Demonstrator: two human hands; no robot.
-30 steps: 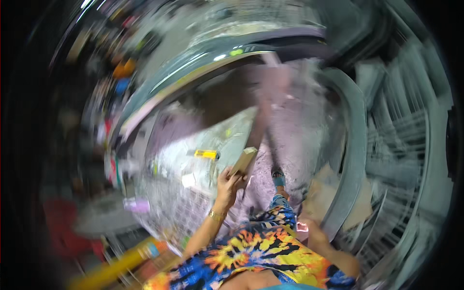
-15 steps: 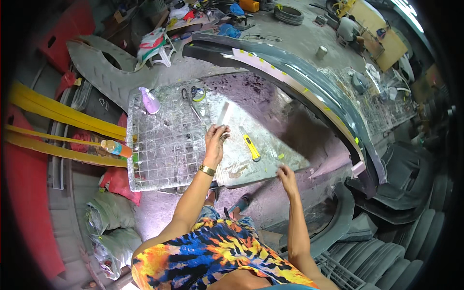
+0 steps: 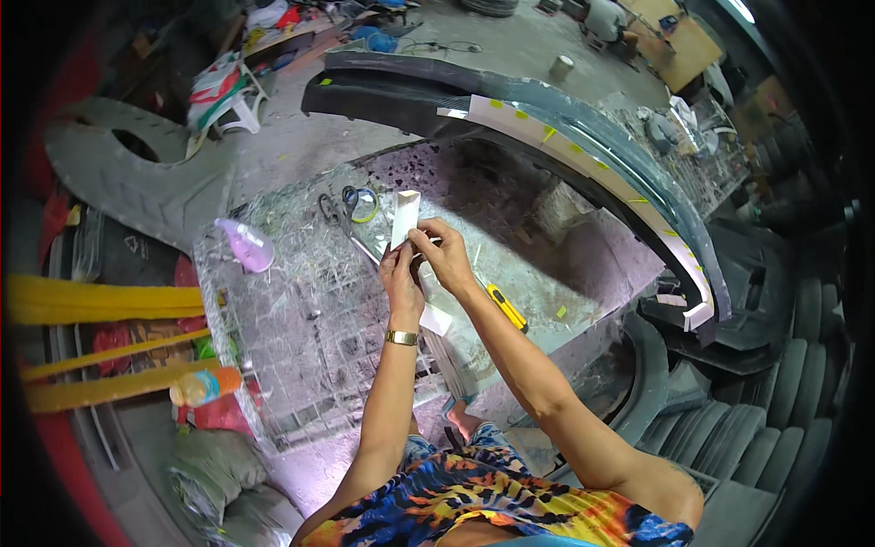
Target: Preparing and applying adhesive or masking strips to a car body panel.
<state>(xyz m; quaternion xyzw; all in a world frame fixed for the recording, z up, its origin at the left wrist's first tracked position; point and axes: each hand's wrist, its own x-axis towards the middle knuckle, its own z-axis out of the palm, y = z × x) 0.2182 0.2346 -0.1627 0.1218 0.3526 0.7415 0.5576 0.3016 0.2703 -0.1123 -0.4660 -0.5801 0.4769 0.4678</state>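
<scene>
1. White-faced block (image 3: 405, 219) above bench (image 3: 305, 342), inward of near edge; left hand (image 3: 399, 272) grip pinches it; right hand (image 3: 444, 252) at its lower end, pinch unclear.
2. Apparently done: pale strip (image 3: 497, 114) along bumper (image 3: 392, 94), far side.
3. Outstanding: block apart from bumper; remainder untellable.

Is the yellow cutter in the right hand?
No, the cutter lies on the bench, while the right hand is at the pale block held in the left hand.

Tie-dyed top (image 3: 456, 486) in orange, yellow, blue and black, with gold-coloured wristband (image 3: 401, 337) and blue patterned legwear (image 3: 490, 438).
</scene>
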